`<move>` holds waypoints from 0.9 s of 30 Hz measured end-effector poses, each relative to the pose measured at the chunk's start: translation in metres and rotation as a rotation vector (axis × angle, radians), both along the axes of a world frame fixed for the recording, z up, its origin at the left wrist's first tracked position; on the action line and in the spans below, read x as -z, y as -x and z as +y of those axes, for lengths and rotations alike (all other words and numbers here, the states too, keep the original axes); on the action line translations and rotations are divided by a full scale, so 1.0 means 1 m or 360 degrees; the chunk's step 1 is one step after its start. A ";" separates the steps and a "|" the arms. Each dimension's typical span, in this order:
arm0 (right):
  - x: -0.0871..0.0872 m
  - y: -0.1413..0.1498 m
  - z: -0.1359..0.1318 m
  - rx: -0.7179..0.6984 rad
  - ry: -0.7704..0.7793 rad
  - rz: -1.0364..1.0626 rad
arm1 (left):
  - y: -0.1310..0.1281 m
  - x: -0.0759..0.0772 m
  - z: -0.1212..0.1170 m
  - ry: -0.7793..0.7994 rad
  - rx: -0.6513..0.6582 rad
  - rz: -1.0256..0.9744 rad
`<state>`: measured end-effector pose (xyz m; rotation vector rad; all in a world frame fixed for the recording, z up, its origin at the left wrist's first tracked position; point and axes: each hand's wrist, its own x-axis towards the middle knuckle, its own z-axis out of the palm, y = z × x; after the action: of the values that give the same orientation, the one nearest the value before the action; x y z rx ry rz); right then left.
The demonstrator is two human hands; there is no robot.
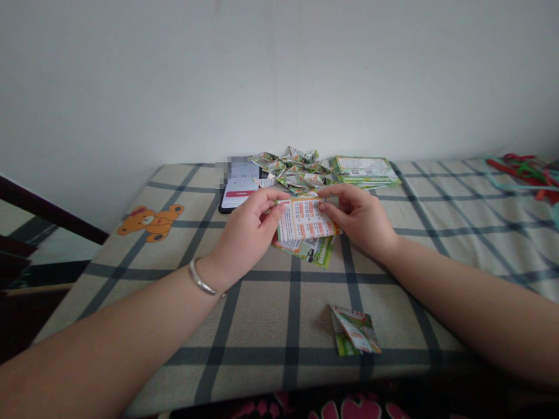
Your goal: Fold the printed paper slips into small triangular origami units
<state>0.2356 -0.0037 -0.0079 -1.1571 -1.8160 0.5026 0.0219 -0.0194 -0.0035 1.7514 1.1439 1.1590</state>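
Between both hands I hold a printed paper card point(308, 220) with orange and white blocks of text. My left hand point(251, 224) pinches its left edge, thumb in front. On the right edge, my right hand point(360, 215) pinches it with thumb and forefinger. Just below it, a green printed paper point(321, 251) shows, partly covered; whether it is held or lies on the table I cannot tell. Nearer to me lies a folded green paper piece point(356, 331). Beyond the hands sits a pile of folded paper pieces point(297, 166).
A stack of flat green cards point(367, 170) lies right of the pile. To its left, a phone point(240, 186) displays a running timer. A bear sticker point(151, 222) is at the left of the checked tablecloth point(262, 337). Colourful items point(524, 174) lie far right. A wall stands behind.
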 end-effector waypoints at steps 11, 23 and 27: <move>-0.002 0.004 -0.003 0.0037 -0.0019 -0.0026 | 0.000 0.000 -0.003 0.0002 0.0026 0.0025; -0.001 0.004 -0.001 0.0000 -0.0002 -0.0004 | 0.000 0.001 -0.001 -0.0040 -0.0018 0.0040; 0.000 0.003 0.000 -0.0064 0.0019 0.0058 | 0.002 -0.002 0.001 -0.0088 -0.0038 0.0080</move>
<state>0.2324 -0.0036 -0.0076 -1.1143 -1.8099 0.5550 0.0198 -0.0186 -0.0017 1.8228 1.1753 1.1769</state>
